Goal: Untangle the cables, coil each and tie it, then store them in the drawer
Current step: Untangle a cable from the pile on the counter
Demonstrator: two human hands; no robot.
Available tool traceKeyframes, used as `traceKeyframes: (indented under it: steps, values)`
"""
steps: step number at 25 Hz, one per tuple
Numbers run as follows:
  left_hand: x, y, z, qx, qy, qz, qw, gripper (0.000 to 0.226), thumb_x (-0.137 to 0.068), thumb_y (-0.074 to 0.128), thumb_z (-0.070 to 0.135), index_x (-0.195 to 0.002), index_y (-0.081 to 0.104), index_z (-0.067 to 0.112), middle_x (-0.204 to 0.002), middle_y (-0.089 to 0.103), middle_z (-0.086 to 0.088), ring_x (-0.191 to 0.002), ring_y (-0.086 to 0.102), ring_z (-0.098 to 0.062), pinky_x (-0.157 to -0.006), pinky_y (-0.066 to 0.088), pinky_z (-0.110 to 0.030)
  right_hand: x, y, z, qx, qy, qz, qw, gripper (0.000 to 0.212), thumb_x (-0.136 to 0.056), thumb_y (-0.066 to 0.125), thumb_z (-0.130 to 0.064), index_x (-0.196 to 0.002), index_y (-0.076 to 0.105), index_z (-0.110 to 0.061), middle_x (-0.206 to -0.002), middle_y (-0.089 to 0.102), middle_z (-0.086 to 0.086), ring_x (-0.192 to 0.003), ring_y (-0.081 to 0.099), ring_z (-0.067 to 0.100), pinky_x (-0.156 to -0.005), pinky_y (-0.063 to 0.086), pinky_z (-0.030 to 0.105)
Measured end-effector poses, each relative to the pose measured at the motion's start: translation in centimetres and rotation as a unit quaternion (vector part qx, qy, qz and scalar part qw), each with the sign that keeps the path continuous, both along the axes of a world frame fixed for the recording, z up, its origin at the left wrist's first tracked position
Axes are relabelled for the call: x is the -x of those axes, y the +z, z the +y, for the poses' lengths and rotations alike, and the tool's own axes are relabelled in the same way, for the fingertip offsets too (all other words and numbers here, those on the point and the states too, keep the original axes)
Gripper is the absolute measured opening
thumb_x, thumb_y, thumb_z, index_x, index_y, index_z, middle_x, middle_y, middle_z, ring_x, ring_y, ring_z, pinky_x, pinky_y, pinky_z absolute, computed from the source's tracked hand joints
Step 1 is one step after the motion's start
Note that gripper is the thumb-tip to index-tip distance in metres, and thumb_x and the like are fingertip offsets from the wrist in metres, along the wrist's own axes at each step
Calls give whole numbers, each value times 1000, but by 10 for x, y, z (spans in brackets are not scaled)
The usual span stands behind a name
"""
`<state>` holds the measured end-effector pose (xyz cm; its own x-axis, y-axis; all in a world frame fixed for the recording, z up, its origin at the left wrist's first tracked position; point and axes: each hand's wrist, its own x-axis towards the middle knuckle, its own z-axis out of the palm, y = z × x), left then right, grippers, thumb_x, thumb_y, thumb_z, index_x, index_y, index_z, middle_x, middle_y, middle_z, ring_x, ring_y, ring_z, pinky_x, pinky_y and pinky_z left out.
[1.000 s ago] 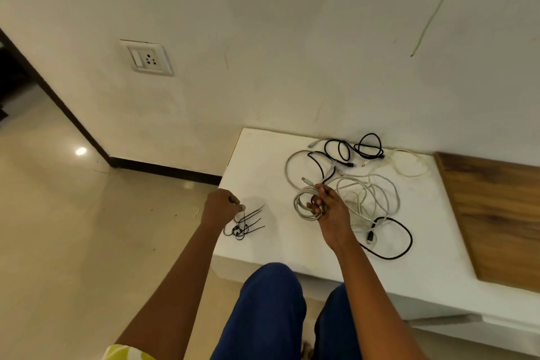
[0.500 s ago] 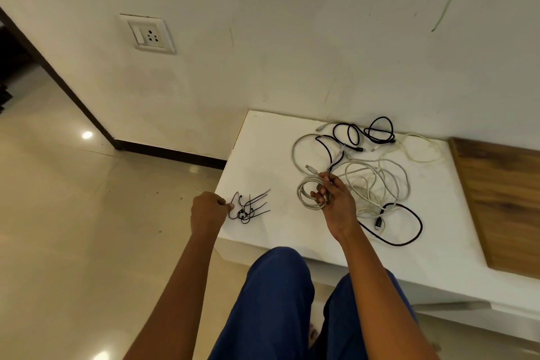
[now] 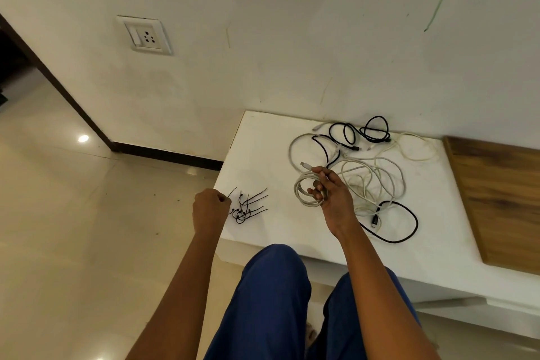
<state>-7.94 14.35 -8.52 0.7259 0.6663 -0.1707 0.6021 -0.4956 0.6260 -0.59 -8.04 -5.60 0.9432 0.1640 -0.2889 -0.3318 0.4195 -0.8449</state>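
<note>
Left hand (image 3: 211,209) with fingers curled, pinching one black cable tie (image 3: 233,192), loose pile of cable ties (image 3: 248,207) on the white table (image 3: 263,149) just right of them, right hand (image 3: 331,199) fingers curled round a coiled grey cable (image 3: 302,191), tangled cables (image 3: 371,172) beyond and right of those fingers

White wall (image 3: 263,38) with socket (image 3: 144,35), glossy beige floor (image 3: 58,228).

left hand (image 3: 211,207) fisted, pinching grip, right hand (image 3: 331,199) curled, both arms outstretched
</note>
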Motion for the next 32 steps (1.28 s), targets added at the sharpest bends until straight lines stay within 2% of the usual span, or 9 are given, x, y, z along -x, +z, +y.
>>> traceKeyframes:
  steps: [3, 5, 9, 12, 15, 19, 23, 26, 32]
  values:
    - [-15, 10, 1, 3, 10, -33, 999, 27, -80, 60, 5, -55, 51, -1, -52, 44, -12, -48, 37, -18, -48, 31, -24, 0, 2, -1, 26, 3, -17, 1000, 21, -97, 44, -6, -97, 64, -11, -64, 55, -10, -57, 41, 4, -56, 44, 14]
    - [-31, 21, -7, 24, -2, -73, 997, 25, -81, 62, 8, -61, 60, -6, -57, 53, -16, -48, 44, -13, -50, 34, -19, 0, 4, -2, 66, -8, -31, 997, 21, -97, 44, -8, -99, 65, -12, -69, 51, -5, -59, 39, 5, -57, 43, 14]
    - [-65, 46, -57, 210, -22, -165, 963, 14, -79, 72, 16, -73, 73, 3, -66, 69, -8, -62, 63, -13, -67, 49, -19, -2, 8, -7, 148, -31, -70, 986, 21, -98, 45, -12, -101, 65, -12, -80, 55, 0, -67, 43, 8, -55, 39, 9]
    - [-82, 53, -101, 319, -12, -171, 932, 13, -77, 75, 18, -71, 73, 7, -63, 69, -4, -56, 64, -10, -63, 51, -17, -5, 10, -12, 170, -27, -76, 982, 19, -97, 49, -21, -97, 68, -19, -87, 62, -1, -75, 53, 8, -65, 45, 16]
    - [-92, 56, -131, 415, 33, -190, 889, 9, -76, 75, 13, -71, 74, 6, -62, 71, -6, -57, 66, -10, -60, 53, -17, -10, 13, -19, 193, -29, -78, 978, 8, -90, 60, -30, -90, 69, -31, -82, 69, -12, -74, 63, 0, -60, 48, 12]
    - [-95, 58, -154, 455, 49, -210, 864, 16, -75, 73, 11, -59, 72, 14, -61, 71, -6, -59, 67, -13, -60, 54, -20, -19, 14, -26, 209, -89, -114, 967, 6, -87, 65, -24, -88, 68, -28, -82, 71, -10, -74, 64, -4, -61, 47, 8]
    - [-91, 55, -164, 504, 49, -206, 838, 2, -77, 69, 7, -78, 70, 5, -74, 72, -15, -67, 68, -19, -66, 56, -22, -27, 13, -36, 205, -148, -128, 959, 10, -90, 61, -21, -89, 70, -24, -87, 73, -7, -83, 66, 3, -74, 49, 11]
    - [-87, 49, -165, 567, 43, -200, 798, 20, -80, 66, 2, -97, 60, 11, -74, 73, -14, -68, 70, -18, -61, 56, -19, -31, 11, -41, 251, -141, -151, 946, 12, -92, 57, -20, -93, 69, -20, -92, 71, -2, -87, 64, 8, -74, 46, 8]
    - [-82, 47, -163, 591, -71, -150, 789, 11, -78, 73, 7, -88, 75, 5, -82, 74, -10, -74, 70, -15, -65, 55, -18, -35, 9, -51, 284, -54, -181, 940, 20, -93, 55, -16, -88, 65, -32, -93, 70, -6, -95, 65, 13, -84, 50, 23]
